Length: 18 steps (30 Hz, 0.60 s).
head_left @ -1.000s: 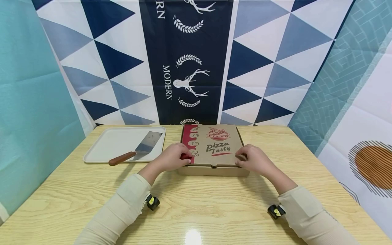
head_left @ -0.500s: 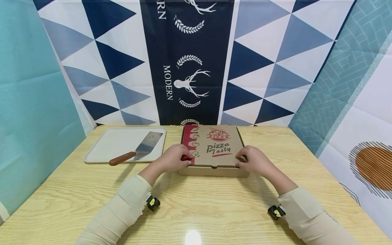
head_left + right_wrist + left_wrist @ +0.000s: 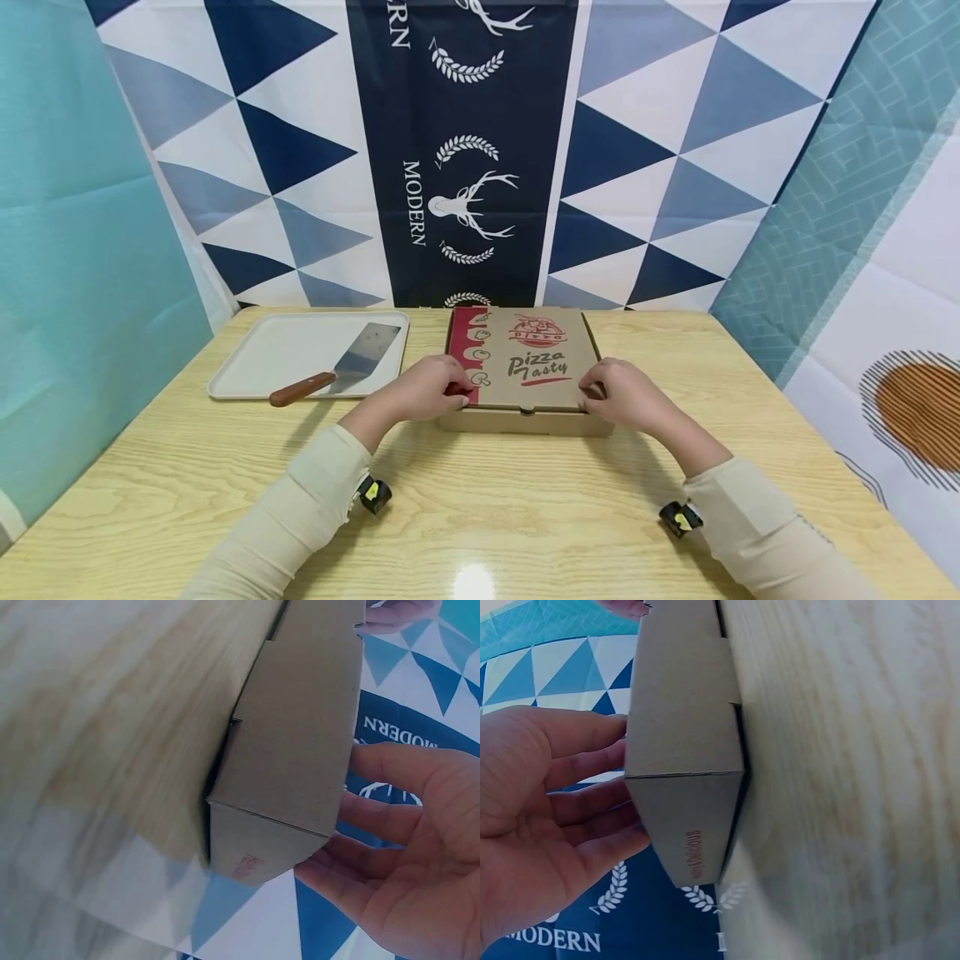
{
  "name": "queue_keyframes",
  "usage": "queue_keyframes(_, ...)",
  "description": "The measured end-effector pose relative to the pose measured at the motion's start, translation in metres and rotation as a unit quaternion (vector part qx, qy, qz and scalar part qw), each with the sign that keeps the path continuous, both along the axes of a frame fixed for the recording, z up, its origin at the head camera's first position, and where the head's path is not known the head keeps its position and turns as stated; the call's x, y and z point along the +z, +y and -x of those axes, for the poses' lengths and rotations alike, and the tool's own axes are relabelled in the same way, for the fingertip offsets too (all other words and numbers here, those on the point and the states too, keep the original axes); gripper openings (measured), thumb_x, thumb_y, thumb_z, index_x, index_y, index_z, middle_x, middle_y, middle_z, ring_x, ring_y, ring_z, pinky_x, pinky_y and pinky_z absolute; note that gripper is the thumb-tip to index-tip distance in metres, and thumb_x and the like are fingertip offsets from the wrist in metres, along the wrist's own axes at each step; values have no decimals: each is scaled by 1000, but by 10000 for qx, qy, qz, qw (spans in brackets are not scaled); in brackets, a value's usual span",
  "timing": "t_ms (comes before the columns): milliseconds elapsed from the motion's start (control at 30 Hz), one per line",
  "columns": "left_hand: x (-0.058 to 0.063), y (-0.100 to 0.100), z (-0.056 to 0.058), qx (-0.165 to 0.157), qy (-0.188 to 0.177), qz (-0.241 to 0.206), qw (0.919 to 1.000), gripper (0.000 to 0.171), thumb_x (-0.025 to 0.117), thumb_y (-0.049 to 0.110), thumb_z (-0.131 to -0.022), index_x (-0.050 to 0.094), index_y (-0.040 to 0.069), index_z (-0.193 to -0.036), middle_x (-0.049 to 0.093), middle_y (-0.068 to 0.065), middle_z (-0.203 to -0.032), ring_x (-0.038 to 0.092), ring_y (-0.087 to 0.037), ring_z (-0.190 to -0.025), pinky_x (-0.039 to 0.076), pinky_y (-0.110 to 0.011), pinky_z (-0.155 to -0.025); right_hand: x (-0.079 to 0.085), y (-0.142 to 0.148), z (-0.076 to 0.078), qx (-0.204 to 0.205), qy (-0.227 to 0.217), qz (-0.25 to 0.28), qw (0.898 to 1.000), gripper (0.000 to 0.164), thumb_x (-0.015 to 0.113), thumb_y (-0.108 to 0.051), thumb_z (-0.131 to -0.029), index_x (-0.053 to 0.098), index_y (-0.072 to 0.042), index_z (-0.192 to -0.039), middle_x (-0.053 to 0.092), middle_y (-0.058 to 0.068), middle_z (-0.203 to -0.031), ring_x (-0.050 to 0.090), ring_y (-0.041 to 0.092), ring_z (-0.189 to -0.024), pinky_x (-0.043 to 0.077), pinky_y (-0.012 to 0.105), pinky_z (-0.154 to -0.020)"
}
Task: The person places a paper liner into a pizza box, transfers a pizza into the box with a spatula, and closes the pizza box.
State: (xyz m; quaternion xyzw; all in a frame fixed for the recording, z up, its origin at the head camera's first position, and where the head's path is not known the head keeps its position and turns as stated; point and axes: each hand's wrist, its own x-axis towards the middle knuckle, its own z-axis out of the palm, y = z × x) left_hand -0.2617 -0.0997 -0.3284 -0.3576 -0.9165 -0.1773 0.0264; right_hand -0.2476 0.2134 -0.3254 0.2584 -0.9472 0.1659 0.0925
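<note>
A closed cardboard pizza box [image 3: 525,354] lies on the table, its lid printed "Pizza Tasty" with a red band along the left. My left hand [image 3: 429,387] rests at the lid's front left corner, thumb by the front edge and fingers bent over the top. At the front right corner, my right hand [image 3: 618,392] touches the lid in the same way. Each wrist view shows the box's plain front wall [image 3: 682,697] and fingertips [image 3: 364,761] right at its upper edge. The inside of the box is hidden.
To the left stands a white tray [image 3: 262,354]. A spatula [image 3: 365,350] lies across it, its wooden handle sticking out over the tray's front edge. The wooden table [image 3: 480,517] ends behind the box at a patterned cloth backdrop [image 3: 465,167].
</note>
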Motion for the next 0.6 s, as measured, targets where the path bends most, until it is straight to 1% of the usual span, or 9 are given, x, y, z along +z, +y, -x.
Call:
queue_keyframes(100,5,0,-1,3,-103,144,9998,13,69,13,-91,75,6,-100,67,-4,-97,57,-17,-87,50,-33,-83,4,-1,-2,78,49,-169,9998,17,76,-8,-81,73,4,-92,66,12,-88,58,23,-78,52,42,-72)
queue_keyframes(200,11,-1,-3,40,-55,254,9997,14,68,13,-92,75,6,-100,68,-5,-99,59,-19,-89,50,-35,-86,10,-2,-6,69,158,-277,9995,23,78,-7,-79,71,5,-97,67,15,-93,61,29,-87,52,47,-79)
queue_keyframes(300,15,-4,-5,59,215,304,9993,15,66,14,-92,74,4,-101,68,-6,-103,61,-21,-97,49,-37,-92,17,-3,-12,-72,302,-262,9992,35,81,-9,-77,68,6,-106,66,19,-102,60,36,-97,50,51,-85)
queue_keyframes(400,19,-7,-9,179,524,219,9982,18,64,13,-94,72,2,-106,67,-10,-110,60,-25,-108,46,-39,-99,21,-4,-17,-201,539,-110,9983,46,82,-13,-77,64,6,-114,62,23,-111,57,40,-103,47,53,-89)
queue_keyframes(500,26,-9,-15,450,802,118,9957,24,61,13,-96,68,1,-116,64,-13,-119,56,-28,-116,43,-41,-103,25,-4,-22,-244,744,80,9969,53,80,-20,-81,60,7,-121,56,28,-121,51,45,-113,42,57,-95)
queue_keyframes(600,33,-12,-21,727,1016,178,9920,34,57,18,-99,61,2,-128,57,-16,-131,50,-31,-125,38,-44,-108,32,-5,-26,-310,713,125,9969,61,73,-32,-88,53,7,-130,46,31,-134,39,49,-126,33,62,-102)
